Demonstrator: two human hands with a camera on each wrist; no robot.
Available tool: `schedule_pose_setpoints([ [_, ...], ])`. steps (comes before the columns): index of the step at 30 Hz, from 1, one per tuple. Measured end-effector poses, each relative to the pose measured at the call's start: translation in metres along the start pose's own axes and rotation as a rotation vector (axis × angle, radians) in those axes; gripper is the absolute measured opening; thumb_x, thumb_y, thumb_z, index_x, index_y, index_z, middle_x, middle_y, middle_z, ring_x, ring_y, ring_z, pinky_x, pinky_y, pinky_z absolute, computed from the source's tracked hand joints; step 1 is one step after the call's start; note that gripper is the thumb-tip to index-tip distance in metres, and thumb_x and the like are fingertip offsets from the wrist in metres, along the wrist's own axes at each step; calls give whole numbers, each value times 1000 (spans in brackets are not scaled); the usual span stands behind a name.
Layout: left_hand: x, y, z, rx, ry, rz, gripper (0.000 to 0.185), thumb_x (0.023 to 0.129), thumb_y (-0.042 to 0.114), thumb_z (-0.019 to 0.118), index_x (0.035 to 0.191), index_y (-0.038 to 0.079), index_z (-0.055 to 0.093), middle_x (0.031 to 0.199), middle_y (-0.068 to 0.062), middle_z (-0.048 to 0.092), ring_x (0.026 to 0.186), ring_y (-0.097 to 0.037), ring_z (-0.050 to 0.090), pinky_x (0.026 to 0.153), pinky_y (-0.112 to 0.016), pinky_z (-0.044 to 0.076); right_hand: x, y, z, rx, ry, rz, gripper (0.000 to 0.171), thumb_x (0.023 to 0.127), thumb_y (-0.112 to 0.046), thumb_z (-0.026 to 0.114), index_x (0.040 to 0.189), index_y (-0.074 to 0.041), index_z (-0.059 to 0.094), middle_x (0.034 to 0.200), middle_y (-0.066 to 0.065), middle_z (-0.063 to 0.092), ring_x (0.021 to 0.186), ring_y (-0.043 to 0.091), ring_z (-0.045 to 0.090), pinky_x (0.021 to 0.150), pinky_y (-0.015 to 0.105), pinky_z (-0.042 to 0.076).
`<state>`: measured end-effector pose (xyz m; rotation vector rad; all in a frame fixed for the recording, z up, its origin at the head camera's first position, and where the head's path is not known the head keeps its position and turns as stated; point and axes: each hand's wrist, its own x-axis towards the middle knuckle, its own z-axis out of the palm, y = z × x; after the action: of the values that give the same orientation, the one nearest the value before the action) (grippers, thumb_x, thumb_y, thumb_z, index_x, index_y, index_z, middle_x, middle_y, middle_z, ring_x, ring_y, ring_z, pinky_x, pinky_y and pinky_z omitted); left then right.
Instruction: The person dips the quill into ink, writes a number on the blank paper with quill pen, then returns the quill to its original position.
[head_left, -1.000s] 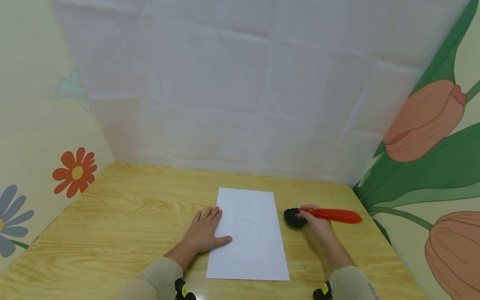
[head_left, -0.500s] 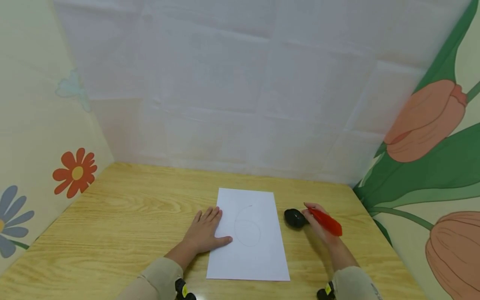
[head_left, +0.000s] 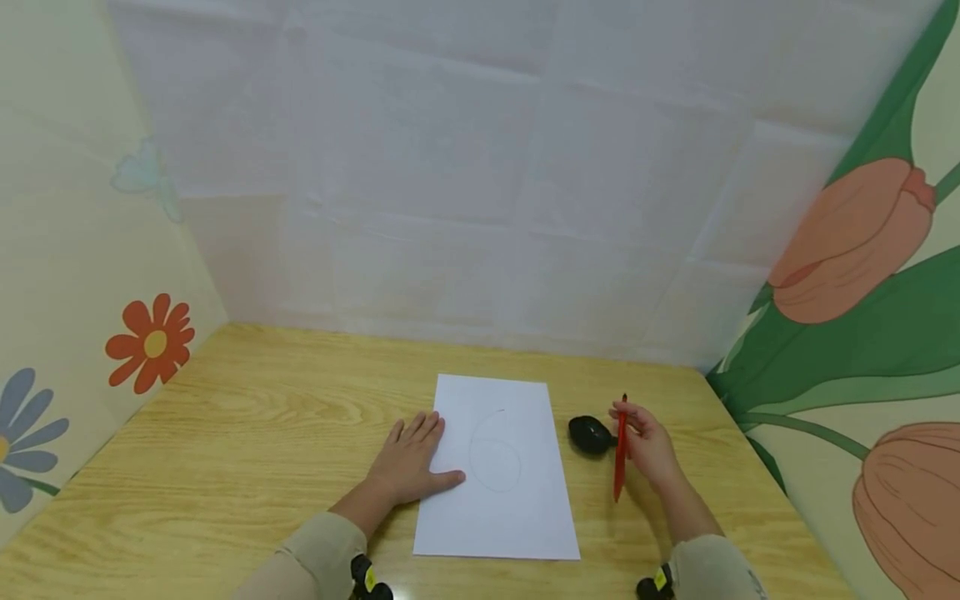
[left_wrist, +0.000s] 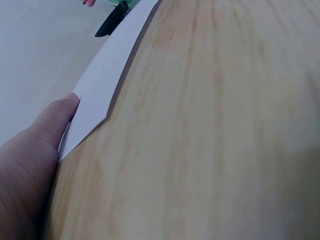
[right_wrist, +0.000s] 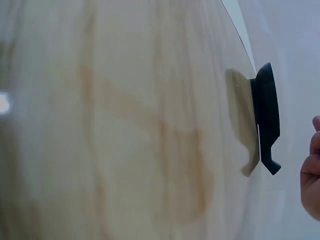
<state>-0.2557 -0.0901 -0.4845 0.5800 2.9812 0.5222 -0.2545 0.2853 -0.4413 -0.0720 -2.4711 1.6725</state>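
Observation:
My left hand [head_left: 405,468] lies flat, fingers spread, on the left edge of a white sheet of paper [head_left: 498,525]. Faint looping lines like a 6 are drawn on that sheet. In the left wrist view the thumb [left_wrist: 55,120] touches the paper [left_wrist: 100,90]. My right hand [head_left: 651,450] pinches a thin-looking red pen [head_left: 621,460], raised, its dark tip pointing away from me. Just left of the pen sits a black oval base [head_left: 589,436] with a short stub. The right wrist view shows this base [right_wrist: 267,110] and a few fingers [right_wrist: 312,170], but not the pen.
A wood-grain table [head_left: 262,417] carries everything. Behind it hangs a creased white sheet [head_left: 450,208]; walls with painted flowers close in the left [head_left: 153,343] and right [head_left: 847,242]. Something pale green [left_wrist: 132,4] shows at the top of the left wrist view.
My right hand has turned the red pen from pointing rightward, broad side showing, to edge-on and lengthwise, dark tip away. The left hand, paper and black base have stayed put.

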Motion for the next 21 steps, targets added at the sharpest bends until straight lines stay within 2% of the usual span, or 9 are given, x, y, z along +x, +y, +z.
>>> schedule_pose_setpoints([
  [1,0,0,0,0,-1,-1,99,84,70,56,153,3,31,162,-12,26,152,-32,17,122,-56,10,1,0,-1,-13,5,22,37,100,3,45,136,6,49,130,22,61,74,-4,56,61,16,47],
  [2,0,0,0,-1,-2,-1,99,84,70,56,153,3,31,162,-12,26,152,-33,17,122,-56,10,1,0,-1,-13,8,41,37,100,2,43,136,5,49,131,20,62,69,-1,54,58,18,46],
  [5,0,0,0,-5,-6,-2,99,84,70,56,153,3,31,162,-13,26,152,-33,17,122,-56,10,-1,-3,-4,69,13,101,36,101,-1,39,136,3,50,116,-3,71,56,4,46,54,19,42],
  [8,0,0,0,-3,-7,-1,99,84,70,56,153,3,31,162,-13,25,152,-33,17,122,-56,10,-3,-6,-7,195,19,164,35,101,-5,37,128,-6,59,95,-24,68,51,4,43,53,18,40],
  [10,0,0,0,1,-7,2,99,85,71,55,153,3,31,162,-13,25,152,-33,17,122,-56,11,-5,-6,-8,246,20,185,32,102,-9,38,117,-15,66,89,-27,67,49,4,42,52,18,39],
  [13,0,0,-1,0,-1,4,99,85,70,56,153,3,31,162,-13,26,152,-33,18,122,-56,11,-7,-5,-9,239,19,179,33,103,-12,43,97,-33,69,86,-26,69,49,4,41,51,18,38],
  [15,0,0,-1,0,2,6,98,85,69,56,153,3,31,162,-13,26,152,-33,18,122,-56,11,-7,-2,-9,233,10,165,36,102,-13,47,89,-39,68,85,-25,69,48,4,40,50,17,36],
  [18,-1,1,-1,2,5,5,98,85,69,56,153,3,31,162,-13,26,152,-33,18,122,-56,11,-8,2,-9,226,-16,172,33,101,-12,49,93,-37,70,83,-22,71,46,3,38,48,16,34],
  [21,-1,1,-1,-2,3,3,98,85,68,57,153,2,31,162,-13,26,152,-33,18,122,-56,11,-10,6,-10,206,-44,188,24,101,-10,50,112,-18,69,82,-19,72,45,2,35,47,16,32],
])
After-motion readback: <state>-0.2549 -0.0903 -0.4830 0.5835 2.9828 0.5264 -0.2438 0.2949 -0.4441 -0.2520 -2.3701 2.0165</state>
